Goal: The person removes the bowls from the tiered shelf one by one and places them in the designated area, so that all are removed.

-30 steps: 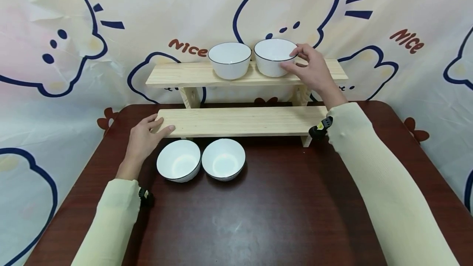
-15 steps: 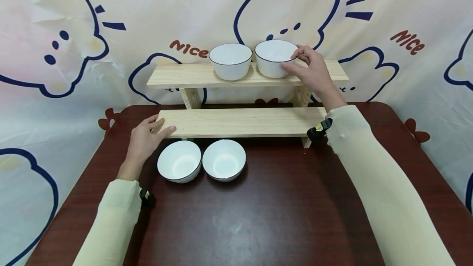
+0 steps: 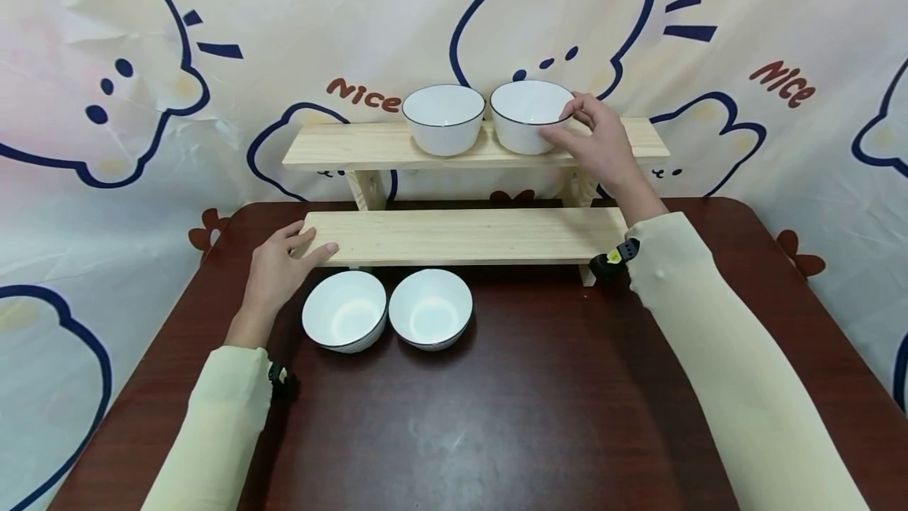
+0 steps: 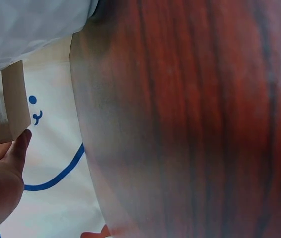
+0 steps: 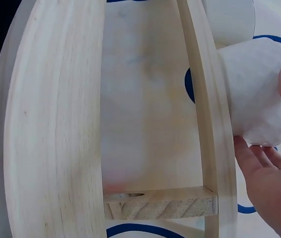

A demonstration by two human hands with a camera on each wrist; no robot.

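In the head view, a two-tier wooden shelf [image 3: 454,236] stands at the back of the table. My left hand [image 3: 278,266] grips the left end of its lower board; the left wrist view shows the thumb and fingers around the board end [image 4: 16,101]. On the upper board, my right hand [image 3: 599,140] holds the right side of a white, dark-rimmed bowl [image 3: 521,132], thumb in front and fingers at the rim. A similar bowl [image 3: 443,132] sits just left of it. Two more, a left bowl [image 3: 344,314] and a right bowl [image 3: 430,310], stand on the table before the shelf.
The dark reddish-brown table [image 3: 482,424] extends in front of the shelf. A patterned cloth backdrop [image 3: 397,22] hangs close behind and along both sides. A shelf support [image 5: 160,203] shows beneath the upper board in the right wrist view.
The bowl in my right hand has shifted very slightly toward the front of the upper board, with the hand moving along. My left hand stays on the lower board.
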